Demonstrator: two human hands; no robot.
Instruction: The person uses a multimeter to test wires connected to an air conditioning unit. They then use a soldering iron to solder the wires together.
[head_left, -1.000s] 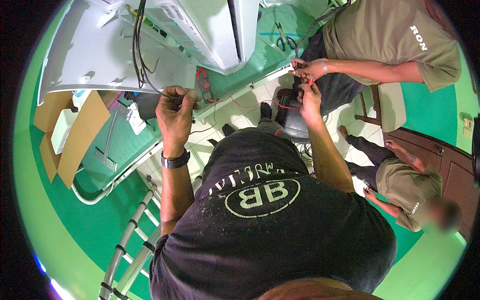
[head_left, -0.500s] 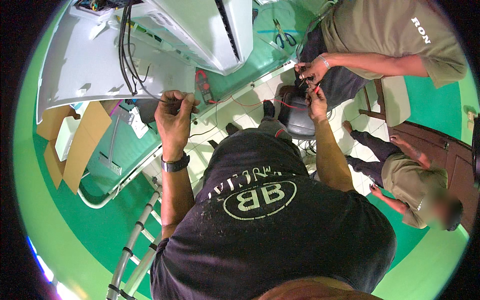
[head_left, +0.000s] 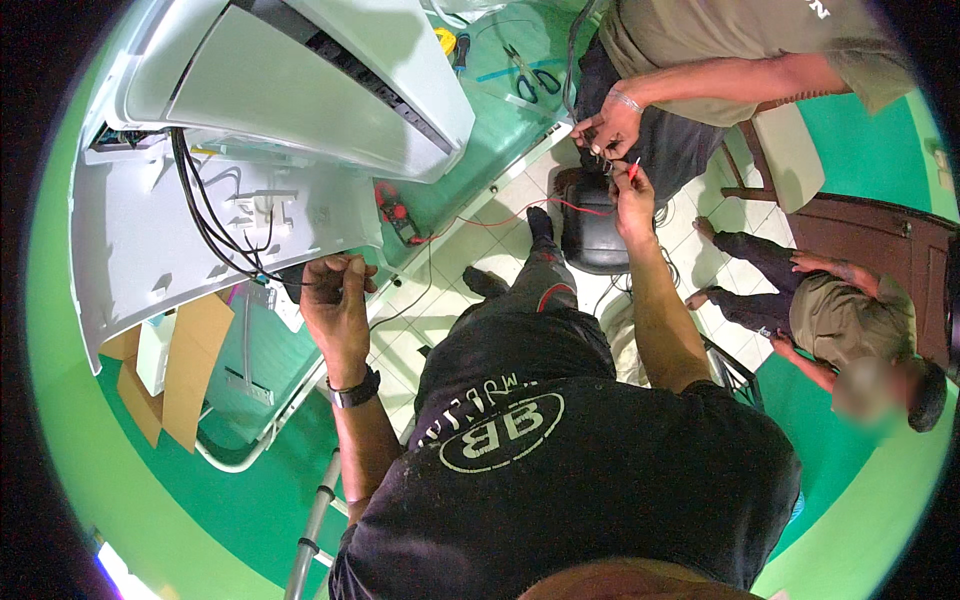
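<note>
Newly in view — root of black cables [head_left: 185,175] at white casing [head_left: 280,100]. Slender, curved, splayed at tips; pinched near one tip by left hand [head_left: 335,303]. Pinched in right hand [head_left: 634,207] — red probe [head_left: 634,171].

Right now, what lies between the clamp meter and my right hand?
In the head view, a red test lead, tiled floor, a dark-socked foot and a black seat lie between the clamp meter and your right hand.
</note>
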